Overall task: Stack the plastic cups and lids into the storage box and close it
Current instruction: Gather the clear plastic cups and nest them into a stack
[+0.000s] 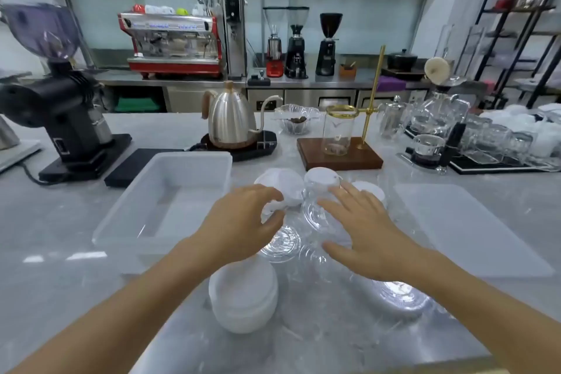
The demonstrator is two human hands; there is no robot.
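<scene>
A translucent white storage box (pixel 194 162) stands open on the counter at centre left, with nothing in it. Its flat lid (pixel 467 228) lies to the right. Between them sit white cup lids (pixel 282 182), clear plastic cups (pixel 315 218) and clear dome lids (pixel 280 244). A stack of white lids (pixel 244 297) stands nearer to me. My left hand (pixel 243 222) pinches the edge of a white lid. My right hand (pixel 361 228) is spread over an upturned clear cup with a white lid (pixel 321 177) on it, fingers apart.
Behind the box stand a black grinder (pixel 69 118), a black scale (pixel 136 164) and a steel kettle (pixel 233 118) on its base. A wooden dripper stand (pixel 340 153) with a glass jar is behind the cups. Glassware (pixel 473 136) crowds the right.
</scene>
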